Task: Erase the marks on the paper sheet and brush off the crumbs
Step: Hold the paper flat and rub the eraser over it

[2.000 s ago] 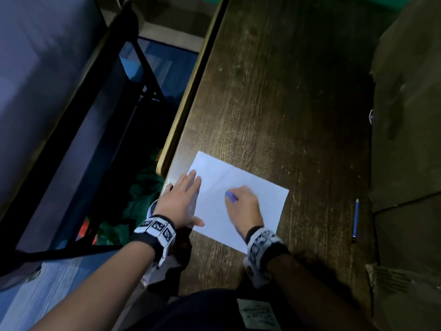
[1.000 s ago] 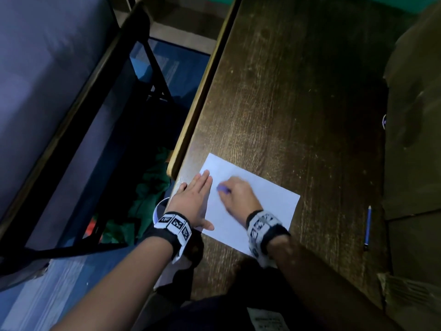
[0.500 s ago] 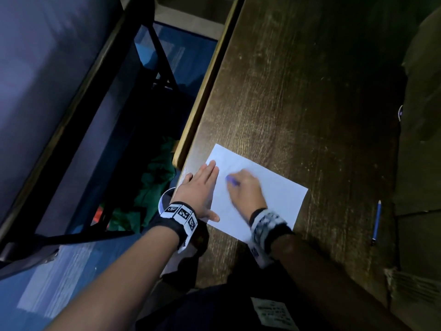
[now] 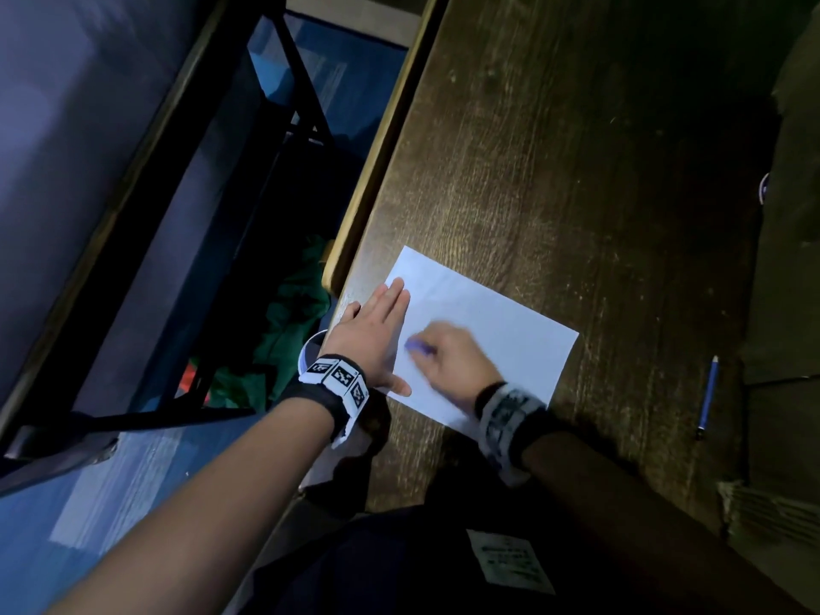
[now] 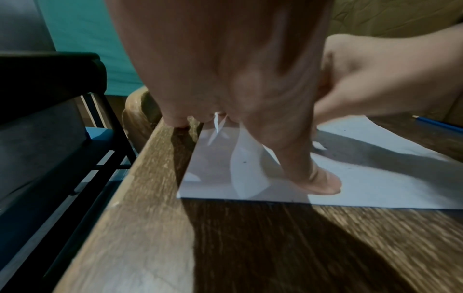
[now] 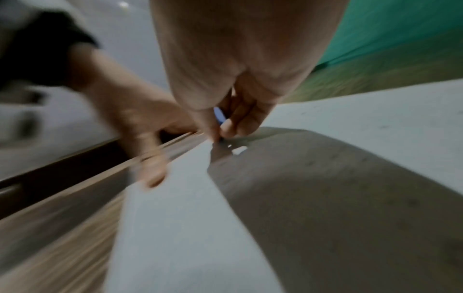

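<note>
A white paper sheet lies near the front left corner of the dark wooden table. My left hand lies flat with straight fingers on the sheet's left edge, thumb pressed on the paper. My right hand pinches a small blue eraser against the sheet just right of the left hand; it is motion-blurred. In the right wrist view the eraser shows between thumb and fingers on the paper. A few tiny dark specks dot the sheet.
A blue pencil lies on the table right of the sheet. A dark olive cloth-like mass covers the table's right side. The table's left edge drops to a black chair frame and green fabric below.
My right hand has rubbed the eraser back and forth over the left part of the sheet. The left hand has stayed pressed on the sheet's edge; the head view shifted.
</note>
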`<action>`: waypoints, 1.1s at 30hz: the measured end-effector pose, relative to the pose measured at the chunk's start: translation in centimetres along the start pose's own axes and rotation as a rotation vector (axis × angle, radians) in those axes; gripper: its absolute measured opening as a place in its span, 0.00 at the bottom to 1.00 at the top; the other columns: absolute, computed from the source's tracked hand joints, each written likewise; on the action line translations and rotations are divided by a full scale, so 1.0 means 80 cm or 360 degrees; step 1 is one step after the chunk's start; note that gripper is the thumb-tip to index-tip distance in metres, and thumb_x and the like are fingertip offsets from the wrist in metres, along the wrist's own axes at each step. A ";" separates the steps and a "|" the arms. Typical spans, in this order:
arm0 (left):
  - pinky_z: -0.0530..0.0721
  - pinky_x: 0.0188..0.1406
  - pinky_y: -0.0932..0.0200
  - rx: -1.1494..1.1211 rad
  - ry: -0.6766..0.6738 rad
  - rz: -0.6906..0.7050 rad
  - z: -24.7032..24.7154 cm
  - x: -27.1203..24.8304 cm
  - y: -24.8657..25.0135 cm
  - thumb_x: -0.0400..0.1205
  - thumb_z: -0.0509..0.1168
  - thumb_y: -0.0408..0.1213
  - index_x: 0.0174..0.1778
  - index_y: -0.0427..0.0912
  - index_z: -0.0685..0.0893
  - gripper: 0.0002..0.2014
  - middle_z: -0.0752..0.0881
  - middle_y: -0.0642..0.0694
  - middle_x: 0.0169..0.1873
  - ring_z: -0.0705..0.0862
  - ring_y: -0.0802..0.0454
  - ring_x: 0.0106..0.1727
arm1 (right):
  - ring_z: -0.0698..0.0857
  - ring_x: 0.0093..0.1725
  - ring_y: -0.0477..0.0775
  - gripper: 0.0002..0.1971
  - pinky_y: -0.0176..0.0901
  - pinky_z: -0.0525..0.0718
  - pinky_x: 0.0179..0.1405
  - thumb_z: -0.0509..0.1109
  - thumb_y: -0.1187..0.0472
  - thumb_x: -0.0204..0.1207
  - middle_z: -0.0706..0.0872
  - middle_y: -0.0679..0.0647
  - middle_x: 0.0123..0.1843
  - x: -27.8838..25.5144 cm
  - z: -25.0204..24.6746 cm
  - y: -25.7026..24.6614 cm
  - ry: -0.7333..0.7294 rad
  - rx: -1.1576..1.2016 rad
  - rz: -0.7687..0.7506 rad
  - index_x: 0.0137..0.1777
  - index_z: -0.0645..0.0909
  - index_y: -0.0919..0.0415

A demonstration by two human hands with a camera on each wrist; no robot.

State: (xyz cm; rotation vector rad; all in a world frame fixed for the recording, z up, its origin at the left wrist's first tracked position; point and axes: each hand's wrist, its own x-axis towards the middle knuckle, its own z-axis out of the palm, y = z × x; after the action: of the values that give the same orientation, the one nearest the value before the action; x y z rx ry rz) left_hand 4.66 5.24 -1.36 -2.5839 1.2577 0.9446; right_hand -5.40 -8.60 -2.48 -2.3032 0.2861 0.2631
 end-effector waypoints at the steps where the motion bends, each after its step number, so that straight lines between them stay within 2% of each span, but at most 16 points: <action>1: 0.53 0.88 0.43 -0.0004 -0.0024 0.0002 0.000 0.000 0.000 0.66 0.77 0.70 0.88 0.40 0.32 0.74 0.28 0.49 0.87 0.34 0.50 0.89 | 0.83 0.42 0.54 0.07 0.45 0.80 0.50 0.68 0.59 0.79 0.83 0.53 0.41 0.016 -0.013 0.010 0.0238 0.0003 0.0158 0.45 0.88 0.58; 3: 0.52 0.88 0.42 -0.0020 -0.0051 0.0000 -0.002 -0.001 0.000 0.65 0.77 0.71 0.88 0.41 0.31 0.74 0.28 0.50 0.87 0.34 0.50 0.89 | 0.84 0.44 0.54 0.08 0.45 0.83 0.52 0.68 0.61 0.78 0.85 0.54 0.45 0.034 -0.030 0.030 0.0720 0.0067 0.0476 0.46 0.89 0.59; 4: 0.52 0.88 0.42 -0.0025 -0.0053 -0.0004 -0.003 -0.002 0.001 0.65 0.77 0.71 0.88 0.41 0.31 0.74 0.28 0.50 0.87 0.34 0.50 0.89 | 0.84 0.45 0.55 0.08 0.46 0.83 0.53 0.68 0.61 0.78 0.85 0.54 0.46 0.032 -0.026 0.033 0.0780 0.0117 0.0526 0.47 0.89 0.60; 5: 0.51 0.88 0.42 -0.0029 -0.0052 -0.0005 -0.004 -0.002 0.002 0.65 0.78 0.70 0.88 0.41 0.31 0.74 0.28 0.49 0.87 0.34 0.50 0.89 | 0.84 0.46 0.55 0.07 0.48 0.83 0.53 0.68 0.62 0.78 0.85 0.55 0.45 0.023 -0.016 0.025 0.0662 0.0119 0.0483 0.47 0.88 0.61; 8: 0.52 0.88 0.43 0.0015 -0.0020 -0.0012 -0.006 -0.003 0.004 0.66 0.76 0.71 0.88 0.39 0.32 0.74 0.29 0.48 0.88 0.35 0.49 0.90 | 0.80 0.40 0.53 0.07 0.49 0.80 0.47 0.68 0.61 0.78 0.80 0.52 0.39 -0.023 0.010 -0.013 -0.0093 0.0024 -0.0007 0.41 0.85 0.61; 9: 0.53 0.88 0.44 0.0024 -0.0019 -0.0011 -0.006 -0.003 0.004 0.66 0.76 0.71 0.88 0.39 0.32 0.74 0.29 0.48 0.88 0.36 0.49 0.90 | 0.80 0.40 0.53 0.07 0.48 0.79 0.46 0.69 0.61 0.78 0.80 0.52 0.39 -0.024 0.002 -0.014 -0.0175 0.0003 -0.0076 0.42 0.86 0.60; 10: 0.52 0.88 0.43 0.0019 -0.0038 -0.0010 -0.007 -0.003 0.004 0.66 0.76 0.71 0.88 0.39 0.32 0.74 0.29 0.48 0.88 0.35 0.49 0.89 | 0.81 0.40 0.53 0.07 0.48 0.79 0.47 0.69 0.61 0.79 0.82 0.53 0.39 -0.014 -0.008 -0.006 -0.0099 -0.0015 -0.0053 0.43 0.87 0.60; 14: 0.50 0.87 0.43 -0.0007 -0.0077 -0.0003 -0.008 -0.004 0.004 0.66 0.77 0.70 0.88 0.40 0.31 0.74 0.28 0.49 0.87 0.34 0.49 0.89 | 0.85 0.46 0.53 0.07 0.48 0.83 0.54 0.70 0.61 0.78 0.86 0.56 0.46 0.019 -0.025 0.029 0.0762 0.0096 0.0404 0.48 0.89 0.61; 15: 0.50 0.88 0.43 -0.0013 -0.0070 -0.0001 -0.008 -0.004 0.003 0.66 0.77 0.70 0.88 0.40 0.31 0.74 0.28 0.49 0.87 0.34 0.49 0.89 | 0.85 0.46 0.54 0.07 0.50 0.83 0.54 0.70 0.61 0.79 0.85 0.56 0.47 0.013 -0.014 0.024 0.0725 0.0114 0.0420 0.49 0.89 0.61; 19: 0.53 0.88 0.43 0.0009 -0.0023 0.0000 -0.005 -0.003 0.003 0.65 0.77 0.71 0.88 0.39 0.32 0.74 0.29 0.48 0.88 0.36 0.48 0.90 | 0.80 0.39 0.54 0.08 0.52 0.81 0.46 0.68 0.60 0.79 0.79 0.53 0.39 -0.021 0.010 -0.011 -0.0069 -0.0031 -0.0052 0.40 0.84 0.60; 21: 0.52 0.88 0.43 -0.0002 -0.0044 0.0004 -0.006 -0.003 0.002 0.65 0.77 0.71 0.88 0.40 0.32 0.74 0.29 0.48 0.88 0.35 0.49 0.89 | 0.82 0.41 0.54 0.07 0.49 0.81 0.49 0.69 0.60 0.79 0.83 0.54 0.41 0.005 -0.013 0.005 0.0130 -0.0029 0.0060 0.44 0.87 0.60; 24: 0.50 0.89 0.42 -0.0028 -0.0069 0.0009 -0.003 -0.002 0.000 0.65 0.77 0.71 0.88 0.41 0.31 0.74 0.27 0.50 0.87 0.34 0.50 0.89 | 0.85 0.47 0.56 0.08 0.47 0.83 0.53 0.69 0.62 0.78 0.86 0.57 0.48 0.030 -0.024 0.027 0.0772 -0.0008 0.0379 0.50 0.89 0.62; 26: 0.51 0.88 0.43 -0.0026 -0.0047 0.0015 -0.001 -0.001 0.000 0.66 0.77 0.71 0.88 0.41 0.31 0.74 0.28 0.50 0.87 0.34 0.50 0.89 | 0.83 0.47 0.55 0.08 0.42 0.79 0.52 0.68 0.62 0.80 0.84 0.56 0.47 0.014 0.003 0.010 0.0602 0.0064 0.0287 0.50 0.88 0.62; 29: 0.55 0.87 0.44 0.0028 0.0027 0.0011 0.000 -0.001 0.002 0.70 0.77 0.66 0.88 0.40 0.32 0.70 0.29 0.48 0.88 0.36 0.48 0.90 | 0.80 0.42 0.52 0.07 0.43 0.77 0.45 0.67 0.60 0.81 0.79 0.51 0.42 -0.020 0.026 -0.017 -0.0055 -0.0018 -0.0081 0.47 0.86 0.59; 31: 0.54 0.88 0.43 0.0016 -0.0002 0.0009 -0.001 0.000 0.002 0.67 0.77 0.69 0.88 0.40 0.32 0.72 0.29 0.48 0.87 0.35 0.49 0.89 | 0.81 0.43 0.53 0.07 0.48 0.80 0.49 0.67 0.61 0.81 0.81 0.52 0.42 -0.001 0.006 0.002 0.0130 -0.0049 0.0007 0.46 0.87 0.59; 33: 0.54 0.88 0.42 0.0013 -0.0031 0.0015 -0.003 0.001 0.000 0.65 0.77 0.72 0.88 0.40 0.32 0.75 0.29 0.49 0.87 0.35 0.50 0.89 | 0.84 0.43 0.57 0.07 0.52 0.83 0.51 0.68 0.63 0.79 0.84 0.56 0.44 0.024 -0.014 0.026 0.0628 0.0024 0.0281 0.45 0.88 0.61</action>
State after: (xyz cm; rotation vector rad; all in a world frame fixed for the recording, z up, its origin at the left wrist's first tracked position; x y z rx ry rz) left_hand 4.79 5.13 -1.24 -2.5584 1.2677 0.9616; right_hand -4.08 -11.05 -3.67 -2.3045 0.6891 -0.1103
